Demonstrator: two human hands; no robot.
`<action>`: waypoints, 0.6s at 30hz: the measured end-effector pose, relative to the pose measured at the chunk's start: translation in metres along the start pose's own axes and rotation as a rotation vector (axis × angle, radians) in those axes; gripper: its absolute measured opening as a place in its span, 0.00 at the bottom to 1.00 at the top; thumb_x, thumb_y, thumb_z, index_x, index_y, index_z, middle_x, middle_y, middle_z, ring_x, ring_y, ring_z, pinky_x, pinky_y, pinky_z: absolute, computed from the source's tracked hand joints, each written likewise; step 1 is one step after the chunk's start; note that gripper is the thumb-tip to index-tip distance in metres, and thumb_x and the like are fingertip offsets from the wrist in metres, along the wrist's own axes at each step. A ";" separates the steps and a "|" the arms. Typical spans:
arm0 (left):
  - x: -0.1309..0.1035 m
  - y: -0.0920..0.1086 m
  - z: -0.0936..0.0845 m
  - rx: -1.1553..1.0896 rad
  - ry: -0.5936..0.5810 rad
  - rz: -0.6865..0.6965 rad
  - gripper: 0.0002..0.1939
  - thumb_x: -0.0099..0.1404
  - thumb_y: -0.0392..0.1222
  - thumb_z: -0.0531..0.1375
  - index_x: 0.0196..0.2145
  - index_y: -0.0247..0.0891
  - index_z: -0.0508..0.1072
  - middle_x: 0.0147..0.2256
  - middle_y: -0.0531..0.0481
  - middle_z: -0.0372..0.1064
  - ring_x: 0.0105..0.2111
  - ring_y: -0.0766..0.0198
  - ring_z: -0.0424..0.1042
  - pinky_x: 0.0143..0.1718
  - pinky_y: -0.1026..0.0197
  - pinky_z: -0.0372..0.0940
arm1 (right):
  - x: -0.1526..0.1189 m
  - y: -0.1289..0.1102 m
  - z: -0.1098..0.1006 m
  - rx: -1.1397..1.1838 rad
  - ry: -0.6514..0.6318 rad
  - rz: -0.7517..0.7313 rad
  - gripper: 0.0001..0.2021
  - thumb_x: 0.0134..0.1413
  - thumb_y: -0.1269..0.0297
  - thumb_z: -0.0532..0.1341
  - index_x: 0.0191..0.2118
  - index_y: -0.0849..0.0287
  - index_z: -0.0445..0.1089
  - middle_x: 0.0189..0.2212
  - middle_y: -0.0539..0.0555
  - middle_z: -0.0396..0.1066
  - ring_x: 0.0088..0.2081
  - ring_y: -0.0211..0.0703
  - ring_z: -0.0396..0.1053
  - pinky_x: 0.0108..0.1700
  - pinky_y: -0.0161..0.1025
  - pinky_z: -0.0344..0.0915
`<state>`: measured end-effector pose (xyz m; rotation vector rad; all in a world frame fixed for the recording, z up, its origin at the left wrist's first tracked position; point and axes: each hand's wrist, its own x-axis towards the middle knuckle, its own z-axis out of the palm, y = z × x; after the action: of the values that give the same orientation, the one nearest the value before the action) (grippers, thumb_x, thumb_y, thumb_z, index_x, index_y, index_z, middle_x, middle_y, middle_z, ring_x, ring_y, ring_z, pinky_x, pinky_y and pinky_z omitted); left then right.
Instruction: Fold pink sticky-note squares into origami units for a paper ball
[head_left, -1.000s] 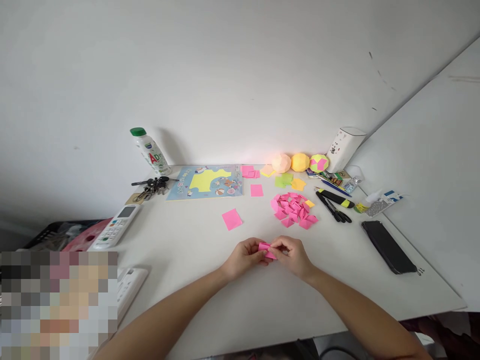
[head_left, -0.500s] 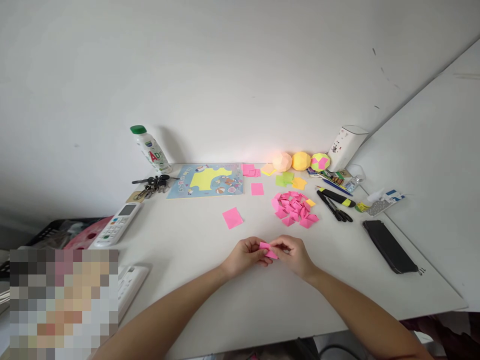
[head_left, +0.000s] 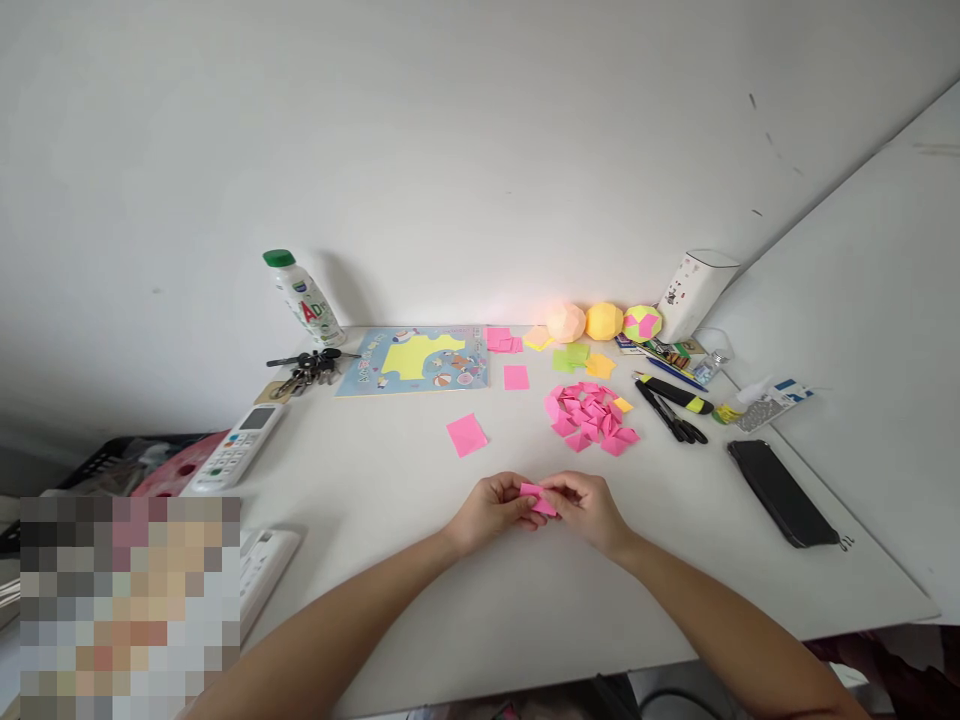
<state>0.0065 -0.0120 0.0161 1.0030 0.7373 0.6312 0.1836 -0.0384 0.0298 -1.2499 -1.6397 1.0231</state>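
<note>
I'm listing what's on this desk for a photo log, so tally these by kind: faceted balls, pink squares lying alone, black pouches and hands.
Balls: 3
Lone pink squares: 2
Black pouch: 1
Left hand and right hand, both holding pink paper: 2
Total: 8

Held paper partly covered, corner patch pixelated

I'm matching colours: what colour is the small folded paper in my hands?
The small folded paper is bright pink, shown best in the head view.
</note>
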 end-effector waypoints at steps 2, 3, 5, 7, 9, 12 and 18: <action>0.000 0.001 0.001 -0.002 0.001 -0.003 0.16 0.53 0.47 0.64 0.35 0.32 0.70 0.32 0.43 0.76 0.31 0.62 0.75 0.35 0.59 0.69 | 0.000 0.000 0.000 0.001 0.005 0.001 0.08 0.52 0.62 0.59 0.31 0.60 0.73 0.23 0.51 0.71 0.23 0.38 0.67 0.25 0.33 0.65; -0.001 0.001 0.001 -0.001 0.002 -0.006 0.16 0.53 0.47 0.64 0.34 0.32 0.70 0.32 0.43 0.76 0.31 0.62 0.75 0.35 0.59 0.69 | 0.000 0.000 0.000 -0.001 0.007 -0.001 0.08 0.52 0.62 0.59 0.31 0.60 0.73 0.23 0.52 0.71 0.24 0.38 0.67 0.25 0.33 0.66; -0.001 0.003 0.001 0.006 0.004 -0.011 0.17 0.53 0.47 0.64 0.34 0.32 0.69 0.32 0.43 0.76 0.31 0.62 0.75 0.35 0.59 0.69 | 0.000 0.001 0.001 -0.007 0.010 -0.009 0.08 0.52 0.62 0.59 0.32 0.60 0.73 0.24 0.52 0.72 0.24 0.38 0.67 0.25 0.33 0.66; -0.002 0.004 0.001 0.017 0.004 -0.015 0.17 0.53 0.48 0.64 0.34 0.32 0.69 0.32 0.42 0.75 0.30 0.61 0.75 0.34 0.59 0.69 | 0.000 0.001 0.001 -0.014 0.015 -0.018 0.08 0.52 0.62 0.59 0.32 0.60 0.73 0.24 0.52 0.72 0.24 0.38 0.67 0.25 0.33 0.66; -0.002 0.004 0.001 0.029 0.005 -0.022 0.17 0.53 0.49 0.64 0.33 0.32 0.69 0.32 0.42 0.75 0.29 0.61 0.75 0.32 0.59 0.69 | 0.000 0.002 0.002 -0.016 0.020 -0.026 0.09 0.52 0.61 0.59 0.31 0.60 0.73 0.24 0.52 0.72 0.24 0.38 0.67 0.25 0.33 0.66; -0.001 0.004 0.001 0.050 -0.006 -0.042 0.18 0.53 0.50 0.63 0.32 0.32 0.69 0.28 0.45 0.74 0.26 0.62 0.74 0.28 0.60 0.69 | 0.000 0.001 0.002 -0.004 0.020 -0.031 0.09 0.52 0.61 0.60 0.31 0.60 0.73 0.24 0.53 0.72 0.24 0.39 0.68 0.25 0.33 0.67; -0.002 0.003 0.000 0.053 -0.029 -0.033 0.18 0.53 0.52 0.62 0.31 0.32 0.68 0.25 0.48 0.71 0.22 0.62 0.73 0.24 0.61 0.68 | -0.001 0.003 0.001 0.060 -0.017 0.051 0.10 0.52 0.61 0.60 0.38 0.60 0.71 0.27 0.53 0.72 0.27 0.40 0.70 0.28 0.34 0.69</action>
<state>0.0054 -0.0119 0.0197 1.0444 0.7467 0.5701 0.1838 -0.0394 0.0264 -1.2516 -1.5856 1.1089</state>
